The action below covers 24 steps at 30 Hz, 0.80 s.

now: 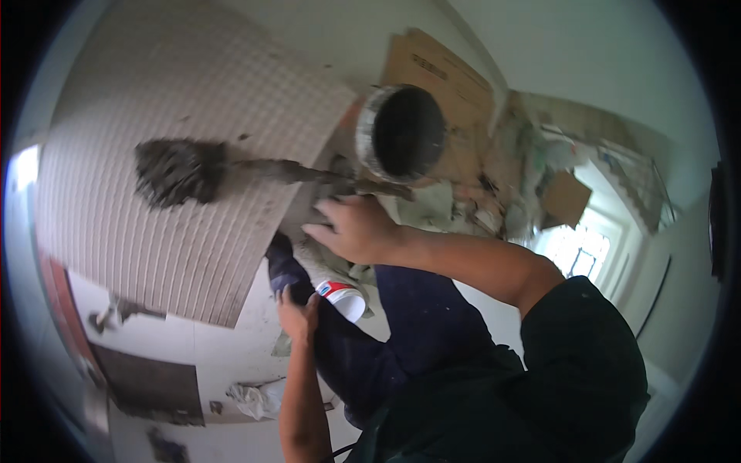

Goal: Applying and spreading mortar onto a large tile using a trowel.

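Note:
A large pale tile (pixel 208 92) with a ribbed back stands tilted at the left, its back facing me. On it sits a thick lump of wet grey mortar (pixel 181 174). A narrow mortar-coated trowel (pixel 278 170) reaches from beside the lump, past the tile's right edge, to my right hand (pixel 359 228). That hand seems closed on the trowel, though the grip is partly hidden and a bit blurred. Just beyond it is a round bucket (pixel 407 131), crusted with mortar, dark inside. My left hand (pixel 296 315) rests on my left leg near the knee, holding nothing, its fingers apart.
A white tub with a red band (pixel 342 301) lies between my legs. Behind the bucket are flattened cardboard (pixel 444 77) and loose rubble (pixel 482 208). At lower left, a dark flat panel (pixel 150 383) and a crumpled white bag (pixel 258 399) lie on the floor.

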Each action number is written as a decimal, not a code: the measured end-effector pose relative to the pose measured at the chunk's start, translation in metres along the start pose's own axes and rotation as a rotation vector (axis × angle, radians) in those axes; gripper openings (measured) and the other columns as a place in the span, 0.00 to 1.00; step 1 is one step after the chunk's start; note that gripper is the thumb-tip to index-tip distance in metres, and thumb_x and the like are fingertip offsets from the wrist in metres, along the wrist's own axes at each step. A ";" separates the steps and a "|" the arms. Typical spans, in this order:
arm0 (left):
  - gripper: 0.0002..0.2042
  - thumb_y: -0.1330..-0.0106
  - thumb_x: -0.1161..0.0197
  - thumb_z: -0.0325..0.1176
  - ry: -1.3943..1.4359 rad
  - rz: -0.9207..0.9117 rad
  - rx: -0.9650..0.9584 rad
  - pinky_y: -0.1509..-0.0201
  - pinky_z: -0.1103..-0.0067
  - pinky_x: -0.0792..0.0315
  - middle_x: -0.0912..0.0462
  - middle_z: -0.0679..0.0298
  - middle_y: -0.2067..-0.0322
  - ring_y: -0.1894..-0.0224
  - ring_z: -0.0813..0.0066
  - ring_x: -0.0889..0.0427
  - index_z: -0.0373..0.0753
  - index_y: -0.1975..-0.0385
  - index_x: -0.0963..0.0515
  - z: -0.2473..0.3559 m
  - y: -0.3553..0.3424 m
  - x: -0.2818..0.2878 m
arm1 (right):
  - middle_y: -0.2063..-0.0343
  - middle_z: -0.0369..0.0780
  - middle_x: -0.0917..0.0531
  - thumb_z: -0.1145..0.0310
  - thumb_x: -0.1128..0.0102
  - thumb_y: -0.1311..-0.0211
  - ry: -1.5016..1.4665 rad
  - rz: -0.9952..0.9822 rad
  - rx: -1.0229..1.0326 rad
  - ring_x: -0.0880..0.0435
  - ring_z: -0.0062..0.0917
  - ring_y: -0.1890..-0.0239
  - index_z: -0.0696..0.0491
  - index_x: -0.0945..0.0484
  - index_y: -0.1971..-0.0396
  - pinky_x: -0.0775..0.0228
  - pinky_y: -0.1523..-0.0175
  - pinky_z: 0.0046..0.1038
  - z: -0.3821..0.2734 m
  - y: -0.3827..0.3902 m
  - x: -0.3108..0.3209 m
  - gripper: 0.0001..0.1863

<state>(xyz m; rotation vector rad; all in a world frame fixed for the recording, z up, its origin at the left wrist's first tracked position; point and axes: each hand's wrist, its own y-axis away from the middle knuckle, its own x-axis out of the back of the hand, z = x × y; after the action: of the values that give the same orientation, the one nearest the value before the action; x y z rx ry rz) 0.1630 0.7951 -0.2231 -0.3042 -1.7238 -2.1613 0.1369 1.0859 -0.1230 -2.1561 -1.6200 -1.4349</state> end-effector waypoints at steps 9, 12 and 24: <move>0.21 0.36 0.35 0.30 0.109 0.178 -0.804 0.40 0.64 0.29 0.21 0.43 0.47 0.45 0.44 0.21 0.30 0.45 0.26 0.206 -0.080 -0.056 | 0.75 0.50 0.17 0.56 0.50 0.32 0.043 -0.633 -1.125 0.16 0.42 0.74 0.61 0.23 0.74 0.26 0.72 0.43 0.367 -0.003 0.050 0.22; 0.21 0.30 0.40 0.37 0.260 0.120 -0.768 0.42 0.64 0.28 0.21 0.41 0.48 0.48 0.42 0.20 0.28 0.43 0.26 0.282 -0.160 -0.111 | 0.75 0.43 0.19 0.62 0.49 0.33 0.019 -0.785 -1.190 0.20 0.33 0.76 0.56 0.22 0.73 0.30 0.76 0.39 0.504 -0.030 -0.041 0.14; 0.27 0.21 0.57 0.47 0.538 0.052 -0.856 0.31 0.73 0.39 0.23 0.48 0.43 0.37 0.62 0.28 0.26 0.39 0.30 0.373 -0.242 -0.186 | 0.66 0.42 0.20 0.66 0.43 0.34 -0.231 -0.721 -1.150 0.21 0.30 0.65 0.52 0.22 0.60 0.26 0.67 0.36 0.577 -0.082 -0.158 0.07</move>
<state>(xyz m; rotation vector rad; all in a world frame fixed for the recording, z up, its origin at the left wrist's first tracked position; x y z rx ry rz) 0.2143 1.2302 -0.4240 0.0382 -0.4572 -2.5142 0.4277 1.3325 -0.5913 -2.2867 -2.0680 -3.0182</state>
